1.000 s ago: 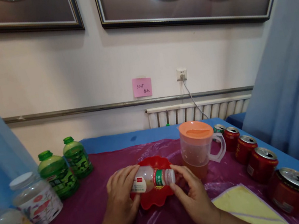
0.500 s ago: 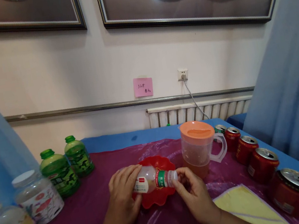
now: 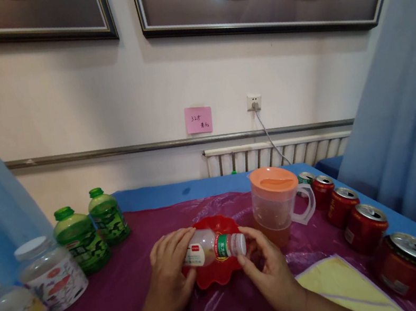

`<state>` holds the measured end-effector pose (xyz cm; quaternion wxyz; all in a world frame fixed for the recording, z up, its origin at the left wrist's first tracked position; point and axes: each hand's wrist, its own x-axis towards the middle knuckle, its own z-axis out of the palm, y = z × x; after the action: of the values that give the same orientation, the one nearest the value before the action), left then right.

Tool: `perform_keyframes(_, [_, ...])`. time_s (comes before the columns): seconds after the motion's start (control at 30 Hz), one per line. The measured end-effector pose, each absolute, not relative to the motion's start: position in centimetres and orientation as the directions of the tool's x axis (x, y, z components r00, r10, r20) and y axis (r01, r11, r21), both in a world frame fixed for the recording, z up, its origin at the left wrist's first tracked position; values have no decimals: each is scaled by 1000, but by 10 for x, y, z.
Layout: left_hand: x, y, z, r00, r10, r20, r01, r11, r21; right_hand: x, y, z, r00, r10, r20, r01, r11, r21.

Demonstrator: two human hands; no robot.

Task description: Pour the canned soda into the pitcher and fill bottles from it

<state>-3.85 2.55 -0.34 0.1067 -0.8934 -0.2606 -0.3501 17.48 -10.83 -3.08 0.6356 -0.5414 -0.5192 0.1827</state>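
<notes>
A clear plastic bottle (image 3: 208,245) with a white and green label lies on its side in the air above a red scalloped bowl (image 3: 213,278). My left hand (image 3: 173,263) is wrapped round its base end. At the other end, the thumb and fingers of my right hand (image 3: 265,266) rest around the white cap (image 3: 240,244), which is on the bottle's neck. Just beyond my right hand stands a clear pitcher (image 3: 272,214) with an orange lid and amber liquid inside. A folded yellow cloth (image 3: 335,283) lies near my right forearm.
Purple plastic sheeting (image 3: 155,218) covers much of the blue table. Two green bottles (image 3: 82,242) and two white-lidded jars (image 3: 55,279) stand at left. Several open drink cans (image 3: 365,227) line the right edge. Blue curtains hang at both sides.
The fingers of my right hand have shifted and spread slightly around the cap, with the index finger now along its upper side. My left hand keeps its hold on the bottle.
</notes>
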Motion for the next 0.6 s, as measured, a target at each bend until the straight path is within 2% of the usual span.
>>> perform_keyframes(0.43, [-36,23,-2,617,394,681,526,-851,15,175,-109,-26,423,786,450,282,358,-890])
perform_keyframes(0.6, [-37,26,-4,618,399,678,533,-846,12,176,-107,-29,405,778,480,322,370,-872])
